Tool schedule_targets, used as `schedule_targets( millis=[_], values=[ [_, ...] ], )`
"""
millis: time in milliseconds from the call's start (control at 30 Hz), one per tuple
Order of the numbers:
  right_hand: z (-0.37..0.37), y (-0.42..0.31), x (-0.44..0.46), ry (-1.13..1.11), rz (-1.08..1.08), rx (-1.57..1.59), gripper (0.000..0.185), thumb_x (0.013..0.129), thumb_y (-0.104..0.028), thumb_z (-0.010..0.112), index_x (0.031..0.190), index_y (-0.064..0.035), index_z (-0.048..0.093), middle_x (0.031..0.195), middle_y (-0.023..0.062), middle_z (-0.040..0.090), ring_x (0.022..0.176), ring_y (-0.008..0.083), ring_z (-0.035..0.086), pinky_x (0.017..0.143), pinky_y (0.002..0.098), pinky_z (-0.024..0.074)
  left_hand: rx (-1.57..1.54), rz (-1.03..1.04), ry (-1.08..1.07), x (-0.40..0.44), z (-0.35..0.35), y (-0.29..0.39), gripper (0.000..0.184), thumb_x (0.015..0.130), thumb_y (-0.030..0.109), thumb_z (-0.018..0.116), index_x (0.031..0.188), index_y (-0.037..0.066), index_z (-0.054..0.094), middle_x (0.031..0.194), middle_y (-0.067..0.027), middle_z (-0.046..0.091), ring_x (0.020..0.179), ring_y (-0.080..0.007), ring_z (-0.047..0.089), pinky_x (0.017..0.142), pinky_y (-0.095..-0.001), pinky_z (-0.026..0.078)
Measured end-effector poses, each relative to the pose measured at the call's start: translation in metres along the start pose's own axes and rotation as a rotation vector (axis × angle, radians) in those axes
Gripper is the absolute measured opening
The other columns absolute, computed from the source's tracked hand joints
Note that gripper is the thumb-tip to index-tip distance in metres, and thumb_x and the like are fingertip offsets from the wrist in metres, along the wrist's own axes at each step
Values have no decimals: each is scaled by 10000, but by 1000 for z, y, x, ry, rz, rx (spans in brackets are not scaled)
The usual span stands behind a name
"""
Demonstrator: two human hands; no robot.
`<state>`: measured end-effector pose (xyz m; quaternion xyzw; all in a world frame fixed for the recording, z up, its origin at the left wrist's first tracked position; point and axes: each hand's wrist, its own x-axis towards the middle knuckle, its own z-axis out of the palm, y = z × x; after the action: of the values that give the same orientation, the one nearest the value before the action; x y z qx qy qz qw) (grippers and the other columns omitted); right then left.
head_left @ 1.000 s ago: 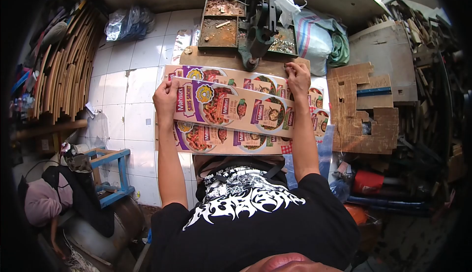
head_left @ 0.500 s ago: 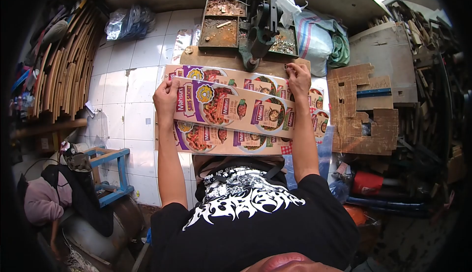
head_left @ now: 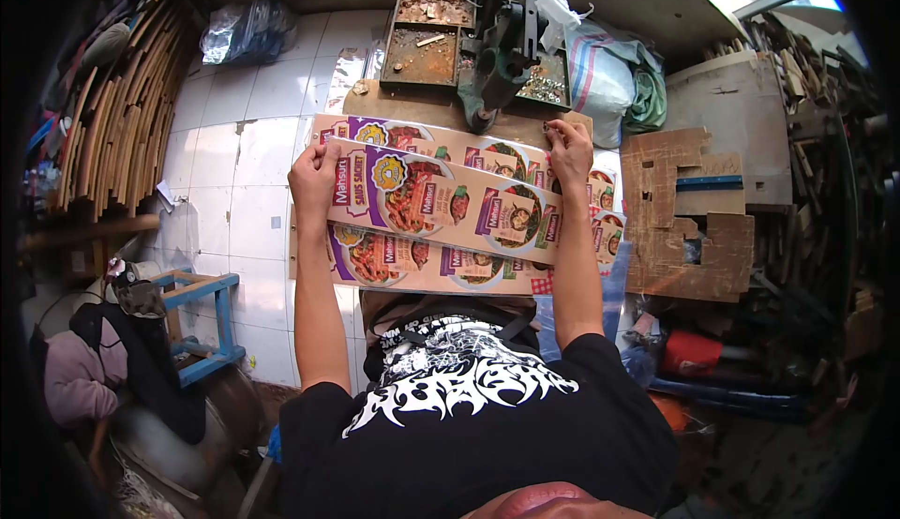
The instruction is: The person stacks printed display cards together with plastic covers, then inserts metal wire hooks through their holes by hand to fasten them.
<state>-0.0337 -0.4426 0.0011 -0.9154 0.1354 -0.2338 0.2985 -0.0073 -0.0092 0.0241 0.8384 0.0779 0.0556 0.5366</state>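
My left hand (head_left: 314, 180) is closed on the left end of a long printed board (head_left: 469, 205) with pictures of food on it. This board lies slightly tilted over other printed boards, one showing beyond it and another printed board (head_left: 375, 261) nearer my body. My right hand (head_left: 569, 155) is above the right end, its thumb and forefinger pinched at a tiny dark piece too small to name. Just beyond the boards stands a dark metal hand press (head_left: 497, 74), its lower tip close to their far edge.
Behind the boards, a compartmented metal tray (head_left: 382, 69) holds small metal bits. To the right are a white woven sack (head_left: 600, 83) and a cut-out brown board (head_left: 647, 172). Brown sheets (head_left: 122, 116) stand stacked at left, above a blue frame (head_left: 225, 317).
My left hand and the top board's left end have shifted slightly toward the far side. My right hand keeps its pinch in nearly the same place. The view has moved slightly.
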Motion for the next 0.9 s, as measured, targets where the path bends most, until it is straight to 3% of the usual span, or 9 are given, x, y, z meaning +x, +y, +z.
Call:
schedule_targets(
  millis=[33,267,333,367,733,833,900],
  values=[
    [0,-1,0,-7,22,24,117,832,-120,688,929,-134,753,872,78,619,788,255,623,722,361,483,-2,-4,2,0,0,0,299,928,275,666,856,-14,674,669,-69,686,580,-91,606,544,-261,462],
    [4,8,-1,-3,46,70,92,839,-86,673,888,-118,744,896,64,639,749,224,645,684,336,493,-29,-21,13,1,2,-5,315,917,301,681,858,-9,680,673,-72,694,585,-99,624,549,-266,468],
    [2,3,-1,15,42,56,84,825,-40,699,900,-58,733,868,44,642,668,134,625,633,273,499,-29,-20,17,1,1,-2,318,914,305,684,860,-9,680,676,-73,696,588,-101,629,552,-266,469],
    [1,0,-1,16,40,56,84,825,-40,699,900,-58,733,868,44,642,668,134,625,633,273,499,-6,-30,9,1,0,0,321,912,306,686,860,-10,680,681,-74,699,593,-102,633,556,-264,472],
    [2,2,-2,33,153,163,161,827,-113,740,975,-50,735,780,28,692,653,89,606,640,251,504,-12,-29,4,0,2,-3,311,907,299,691,877,-11,683,710,-81,708,618,-102,644,577,-258,482],
    [4,3,-2,61,194,236,182,824,-157,737,981,-64,739,745,44,702,629,120,642,629,280,510,16,-61,2,1,1,0,306,908,293,691,869,-10,680,701,-73,702,609,-96,629,575,-258,478],
    [3,2,-2,57,194,249,191,825,-165,740,987,-64,739,749,50,710,638,121,650,632,281,513,-13,-52,3,0,2,3,282,929,259,675,885,-20,676,686,-31,675,609,-49,567,555,-227,445]
  ],
)
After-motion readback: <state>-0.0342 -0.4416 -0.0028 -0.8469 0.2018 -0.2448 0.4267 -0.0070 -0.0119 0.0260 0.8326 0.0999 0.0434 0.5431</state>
